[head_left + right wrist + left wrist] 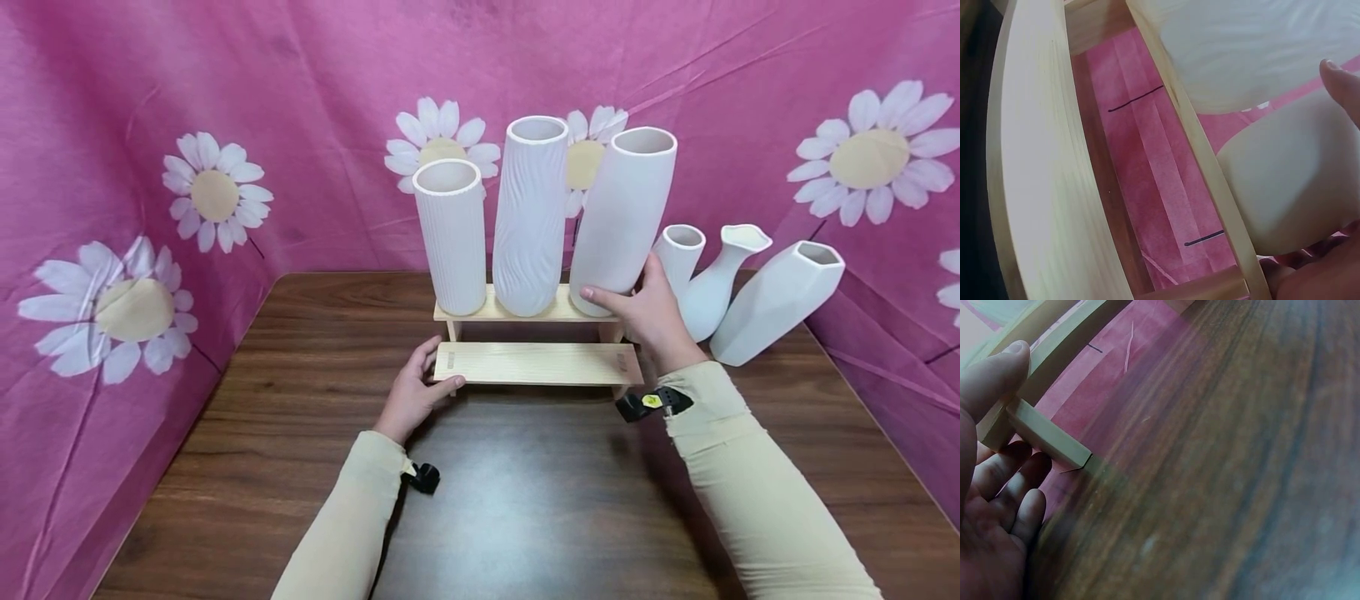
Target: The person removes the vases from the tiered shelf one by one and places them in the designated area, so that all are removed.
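Note:
A two-tier wooden stand (pixel 536 364) stands on the table. My left hand (pixel 416 392) grips the left end of its lower shelf, thumb at the front edge and fingers round the side; in the left wrist view the fingers curl beside a stand leg (pixel 1050 434). On the upper shelf are a ribbed white vase (pixel 453 242) at left and a wavy-textured white vase (pixel 531 217) in the middle. At the right end my right hand (pixel 660 321) holds a smooth white vase (pixel 626 208) low down, its top leaning right. The right wrist view shows this vase's base (pixel 1291 175) at the shelf edge.
To the right of the stand, a small white vase (pixel 681 250), a narrow-necked vase (pixel 712 287) and a faceted vase (pixel 776 304) stand close together behind my right wrist. A pink cloth (pixel 322 150) with printed daisies hangs behind the brown wooden table (pixel 300 417).

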Demonstrator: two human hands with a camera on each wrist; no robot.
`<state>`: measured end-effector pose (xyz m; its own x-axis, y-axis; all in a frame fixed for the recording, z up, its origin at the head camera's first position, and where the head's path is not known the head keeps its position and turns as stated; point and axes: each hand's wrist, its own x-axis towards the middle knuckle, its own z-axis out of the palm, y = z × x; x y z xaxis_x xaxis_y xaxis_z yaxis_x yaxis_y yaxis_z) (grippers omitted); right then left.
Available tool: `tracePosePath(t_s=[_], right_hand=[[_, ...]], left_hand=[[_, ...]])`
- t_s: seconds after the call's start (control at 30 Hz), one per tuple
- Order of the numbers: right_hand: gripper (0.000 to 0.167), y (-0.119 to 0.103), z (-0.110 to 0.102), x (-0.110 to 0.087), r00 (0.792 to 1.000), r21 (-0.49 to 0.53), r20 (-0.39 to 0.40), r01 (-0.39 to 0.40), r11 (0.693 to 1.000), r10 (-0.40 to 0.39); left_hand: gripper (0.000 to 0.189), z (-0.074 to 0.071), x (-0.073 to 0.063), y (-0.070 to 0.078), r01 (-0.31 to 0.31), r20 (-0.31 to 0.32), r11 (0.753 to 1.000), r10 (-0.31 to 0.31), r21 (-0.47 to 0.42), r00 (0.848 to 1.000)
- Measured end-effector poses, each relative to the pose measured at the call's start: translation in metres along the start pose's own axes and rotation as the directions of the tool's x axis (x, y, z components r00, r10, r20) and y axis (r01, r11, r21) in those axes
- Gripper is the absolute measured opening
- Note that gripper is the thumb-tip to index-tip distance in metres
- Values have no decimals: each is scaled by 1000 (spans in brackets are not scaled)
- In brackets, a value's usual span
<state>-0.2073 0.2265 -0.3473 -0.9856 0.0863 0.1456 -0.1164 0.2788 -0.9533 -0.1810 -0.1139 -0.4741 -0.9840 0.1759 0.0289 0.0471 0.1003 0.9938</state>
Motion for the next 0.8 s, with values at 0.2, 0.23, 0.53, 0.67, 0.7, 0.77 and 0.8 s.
tracePosePath(t_s=[0.2,0.23,0.53,0.67,0.7,0.77,0.8], right_hand=[[90,2,4,4,1000,118,-26,16,993,-13],[90,2,5,5,999,132,-31,20,991,-16],[94,4,9,7,998,139,-69,23,990,-13],[94,4,9,7,997,119,-79,27,992,-18],[94,4,9,7,997,116,-81,29,993,-19],[93,4,9,7,996,110,-86,31,993,-22],[93,4,9,7,996,111,-89,32,993,-22]], left_hand=[[84,0,0,0,-1,-2,1000,1,2,1000],[84,0,0,1,-1,-3,1000,1,2,1000],[85,0,0,0,-1,-4,1000,1,0,1000],[85,0,0,-1,-3,-2,1000,3,-2,1000],[85,0,0,-2,-5,-1,1000,5,-4,1000],[85,0,1,-2,-6,-2,1000,6,-5,1000],[85,0,1,-3,-7,-2,1000,7,-3,1000]])
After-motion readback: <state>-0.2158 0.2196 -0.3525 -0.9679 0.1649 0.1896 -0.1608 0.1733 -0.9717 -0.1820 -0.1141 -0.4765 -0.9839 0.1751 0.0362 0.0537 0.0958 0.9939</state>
